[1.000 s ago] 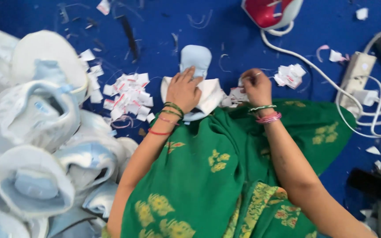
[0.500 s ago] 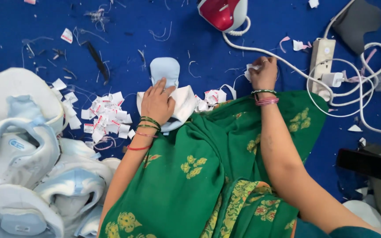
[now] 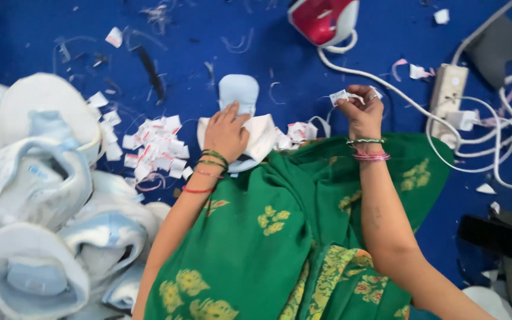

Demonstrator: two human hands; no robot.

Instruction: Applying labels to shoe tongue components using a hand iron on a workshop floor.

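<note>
My left hand (image 3: pixel 227 131) presses flat on a white and pale blue fabric piece (image 3: pixel 241 95) that lies on the blue floor in front of my green garment (image 3: pixel 280 231). My right hand (image 3: pixel 360 109) is lifted to the right of it and pinches a small white label (image 3: pixel 340 96) between its fingertips. A small heap of white labels (image 3: pixel 297 133) lies between the two hands. A bigger scatter of white labels (image 3: pixel 155 148) lies left of my left hand.
A pile of white and pale blue padded pieces (image 3: pixel 42 207) fills the left side. A red and white iron (image 3: pixel 324 21) stands at the top. Its white cord (image 3: pixel 386 83) runs to a power strip (image 3: pixel 448 95) at right. Thread scraps litter the blue floor (image 3: pixel 31 35).
My right hand has lifted from the label heap, holding one label up. My left hand stays on the fabric piece. The view has shifted slightly.
</note>
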